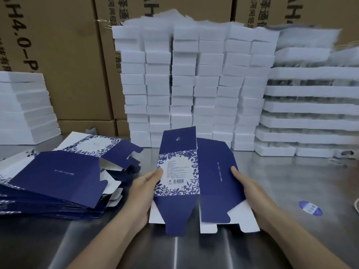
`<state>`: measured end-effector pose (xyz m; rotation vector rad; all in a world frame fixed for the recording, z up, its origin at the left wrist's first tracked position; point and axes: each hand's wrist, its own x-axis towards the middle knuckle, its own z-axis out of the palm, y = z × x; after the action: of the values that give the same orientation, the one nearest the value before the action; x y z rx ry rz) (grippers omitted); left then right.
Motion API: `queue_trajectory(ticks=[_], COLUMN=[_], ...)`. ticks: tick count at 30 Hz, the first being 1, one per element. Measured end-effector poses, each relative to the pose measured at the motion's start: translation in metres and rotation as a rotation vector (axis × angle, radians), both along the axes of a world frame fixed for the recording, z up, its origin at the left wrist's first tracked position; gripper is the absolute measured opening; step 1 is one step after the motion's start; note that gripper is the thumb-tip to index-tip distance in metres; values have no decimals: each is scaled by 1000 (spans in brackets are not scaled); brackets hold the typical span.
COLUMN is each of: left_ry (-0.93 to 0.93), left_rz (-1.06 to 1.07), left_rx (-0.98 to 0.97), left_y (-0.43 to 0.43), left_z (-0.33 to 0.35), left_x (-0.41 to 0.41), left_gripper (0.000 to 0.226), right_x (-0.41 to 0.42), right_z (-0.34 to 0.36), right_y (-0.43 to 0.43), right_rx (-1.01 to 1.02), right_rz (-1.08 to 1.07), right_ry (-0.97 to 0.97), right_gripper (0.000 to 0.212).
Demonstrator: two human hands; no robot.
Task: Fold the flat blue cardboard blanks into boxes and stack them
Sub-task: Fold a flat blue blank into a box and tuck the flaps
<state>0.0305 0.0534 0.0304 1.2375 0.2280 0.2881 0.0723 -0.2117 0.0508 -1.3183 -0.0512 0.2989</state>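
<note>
A blue cardboard blank (194, 179) with a white floral label panel and barcode is held over the steel table, partly opened, its flaps sticking out at both ends. My left hand (144, 188) grips its left edge at the floral panel. My right hand (246, 186) grips its right edge on the plain dark blue panel. To the left lies a slanted pile of flat blue blanks (58, 177), fanned out, with white undersides showing at the flaps.
The steel table (291, 175) carries tall stacks of white foam blocks (194, 84) behind the blank, more foam trays (310, 105) at the right and white stacks (25, 109) at the left. Brown cartons (68, 45) stand behind. A round blue sticker (310, 208) lies at the right.
</note>
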Motion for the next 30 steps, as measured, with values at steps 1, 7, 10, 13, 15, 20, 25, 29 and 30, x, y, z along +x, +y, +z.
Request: queue_trajectory(ticks=[1,7,10,13,15,20,25,29,30], left_ry=[1,-23,-10,-18,-18,31,74,66,70], left_rz=[-6,16,-29,-57,-69,-114,-55,-71,-70], left_rx=[-1,-74,-78,-16,-17,17,-29,-50,-38], left_y=[1,3,2,5,10,17,16,16,16], left_z=[0,1,3,-2,-6,-5,-3,-1,-1], left_x=[0,-3,-2,1,3,4,6,2,1], left_gripper=[25,30,33,31,29,24,28,35,35], right_x=[2,7,8,8,8,10,15,14,14], right_z=[-1,-9,-10,-10,-9,-10,-13,-14,-13], right_y=[-1,-6,-6,-8,-9,-8,-11,-16,-16], right_rx=[11,-64,-76,-48,-24,1,-11,-48,-62], right_rz=[6,36,37,36,50,56,101,215,229], right_ry=[14,-30,-52,-63,-44,-2,8,24,23], right_gripper=[33,39,40,36,33,37,38,41,42])
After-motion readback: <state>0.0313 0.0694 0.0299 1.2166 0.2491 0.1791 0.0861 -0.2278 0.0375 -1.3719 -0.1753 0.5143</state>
